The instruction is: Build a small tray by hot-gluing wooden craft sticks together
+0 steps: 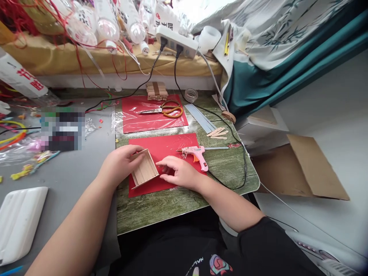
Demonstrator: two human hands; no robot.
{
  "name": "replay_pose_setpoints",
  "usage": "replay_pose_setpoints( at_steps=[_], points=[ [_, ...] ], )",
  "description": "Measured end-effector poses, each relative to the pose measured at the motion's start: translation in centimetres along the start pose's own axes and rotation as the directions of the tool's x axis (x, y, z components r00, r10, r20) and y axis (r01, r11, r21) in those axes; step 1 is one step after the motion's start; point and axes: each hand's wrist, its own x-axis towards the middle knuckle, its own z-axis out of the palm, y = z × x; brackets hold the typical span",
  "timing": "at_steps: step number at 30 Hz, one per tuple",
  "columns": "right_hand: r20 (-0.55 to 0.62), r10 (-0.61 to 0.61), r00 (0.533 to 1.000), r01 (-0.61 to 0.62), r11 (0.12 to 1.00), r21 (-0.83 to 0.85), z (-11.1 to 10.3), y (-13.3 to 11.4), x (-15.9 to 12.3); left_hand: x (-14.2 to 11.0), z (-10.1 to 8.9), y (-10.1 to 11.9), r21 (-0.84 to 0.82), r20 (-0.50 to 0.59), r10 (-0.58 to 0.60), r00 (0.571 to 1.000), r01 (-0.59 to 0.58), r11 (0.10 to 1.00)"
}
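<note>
My left hand (pixel 123 163) grips the left side of a small box of wooden craft sticks (pixel 145 168), its thumb reaching inside. The box is tilted above a red sheet (pixel 169 143). My right hand (pixel 176 170) is just right of the box, thumb and fingers apart with nothing between them; whether a fingertip touches the box edge I cannot tell. A pink hot glue gun (pixel 198 153) lies on its side beyond my right hand, a glue stick (pixel 217 148) poking out of its back. Thin glue strings cling round its nozzle.
Scissors (pixel 166 110) lie on a plastic-wrapped red pack (pixel 132 122). Behind are bundled craft sticks (pixel 157 91) and a tape roll (pixel 191 94). Loose sticks (pixel 218 133) and more glue sticks (pixel 199 118) lie right. A black cord (pixel 244 161) loops along the table edge near an open carton (pixel 313 168).
</note>
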Motion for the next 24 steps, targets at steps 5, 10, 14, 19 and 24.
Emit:
replay_pose_setpoints(
  at_steps=[5,10,14,19,24],
  points=[
    [-0.343,-0.032,0.939,-0.094,0.934,-0.344,-10.6,-0.6,-1.7,-0.2,0.1,0.0,0.009,-0.052,-0.020,0.998,0.021,1.000],
    [-0.498,0.132,0.857,-0.475,0.575,-0.665,-22.3,4.7,-4.1,-0.3,0.2,0.0,0.014,-0.064,-0.056,0.996,0.057,0.998],
    [-0.375,0.196,0.906,-0.422,0.494,-0.760,-24.6,8.3,-5.1,-0.3,0.3,-0.1,0.045,-0.066,-0.045,0.997,0.048,0.998],
    [-0.370,0.200,0.907,-0.418,0.511,-0.751,-24.5,9.3,-5.1,-0.4,0.2,-0.2,0.068,-0.057,-0.020,0.998,0.024,0.997],
    [-0.384,0.193,0.903,-0.424,0.543,-0.724,-24.0,7.2,-5.4,-0.6,0.2,0.1,0.099,-0.061,-0.021,0.998,0.027,0.995]
  ],
)
